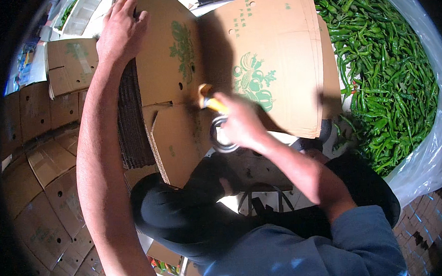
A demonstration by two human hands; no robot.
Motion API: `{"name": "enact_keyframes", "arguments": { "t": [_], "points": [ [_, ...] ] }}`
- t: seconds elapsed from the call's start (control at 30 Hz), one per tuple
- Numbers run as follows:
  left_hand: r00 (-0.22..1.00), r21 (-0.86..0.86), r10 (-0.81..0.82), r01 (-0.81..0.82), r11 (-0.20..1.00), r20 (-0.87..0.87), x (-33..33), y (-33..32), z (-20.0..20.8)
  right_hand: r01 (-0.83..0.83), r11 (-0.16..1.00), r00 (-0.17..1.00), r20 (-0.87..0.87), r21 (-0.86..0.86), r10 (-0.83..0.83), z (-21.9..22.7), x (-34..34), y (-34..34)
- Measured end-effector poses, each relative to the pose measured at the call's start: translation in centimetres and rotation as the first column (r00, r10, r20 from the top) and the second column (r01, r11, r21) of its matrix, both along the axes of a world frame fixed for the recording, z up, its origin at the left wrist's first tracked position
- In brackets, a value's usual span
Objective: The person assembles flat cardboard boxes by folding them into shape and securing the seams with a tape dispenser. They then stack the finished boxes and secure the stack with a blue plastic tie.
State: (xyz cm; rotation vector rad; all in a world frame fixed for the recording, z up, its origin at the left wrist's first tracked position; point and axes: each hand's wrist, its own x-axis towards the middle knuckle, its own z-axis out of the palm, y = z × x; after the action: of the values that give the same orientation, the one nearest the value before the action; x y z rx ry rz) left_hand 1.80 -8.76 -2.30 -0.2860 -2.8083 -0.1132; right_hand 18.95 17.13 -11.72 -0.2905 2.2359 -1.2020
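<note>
Cardboard fills most of what I see from the head camera. My left hand (pixel 120 28) reaches far forward, fingers spread flat over the far edge of a folded carton (pixel 171 90) that lies on top of a stack of flattened cartons (pixel 132 122); it presses rather than grips, with nothing enclosed in it. My right hand (pixel 240 124) is curled tight around a tape dispenser (pixel 215 121), whose orange part shows just past the knuckles and whose dark tape ring hangs below the palm. The dispenser's front end touches the carton near its middle seam, where 2 flaps meet.

The carton is brown with a green vegetable print and small round holes. A 2nd flat carton (pixel 277 60), with the same green print, lies just beside it on the right, partly overlapping.

Further right, a big heap of green peppers (pixel 382 74) sits in a clear plastic liner (pixel 431 147), well apart from both hands. Down the left side more flat cartons (pixel 42 162) lie spread in rows on the floor. My dark trousers (pixel 185 215) and blue sleeve (pixel 366 240) fill the lower part of the view.
</note>
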Motion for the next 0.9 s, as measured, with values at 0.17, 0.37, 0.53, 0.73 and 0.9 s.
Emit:
{"name": "enact_keyframes", "arguments": {
  "t": [0.17,0.37,0.53,0.73,0.9],
  "points": [
    [0.997,-0.004,-0.08,0.08,0.997,-0.014,-0.5,0.0,0.2,-0.01,1.0,1.0,-0.027,-0.015,0.01,-1.8,2.0,-1.5],
    [1.0,-0.053,0.017,-0.016,0.998,0.017,-0.3,1.8,0.6,-0.235,0.972,0.964,0.132,0.011,0.231,-0.6,4.1,0.3],
    [1.0,-0.019,-0.009,0.01,1.0,0.016,-0.1,2.4,0.7,-0.434,0.901,0.885,0.194,0.014,0.423,0.7,2.1,1.8],
    [0.999,0.003,-0.048,0.048,0.999,-0.003,-0.5,2.2,0.5,-0.674,0.737,0.732,0.184,0.052,0.656,2.0,-4.5,2.2],
    [0.996,-0.007,-0.09,0.09,0.996,-0.02,-0.3,1.3,0.9,-0.919,0.35,0.376,0.142,0.179,0.916,1.0,-10.1,-1.3]
  ]
}}
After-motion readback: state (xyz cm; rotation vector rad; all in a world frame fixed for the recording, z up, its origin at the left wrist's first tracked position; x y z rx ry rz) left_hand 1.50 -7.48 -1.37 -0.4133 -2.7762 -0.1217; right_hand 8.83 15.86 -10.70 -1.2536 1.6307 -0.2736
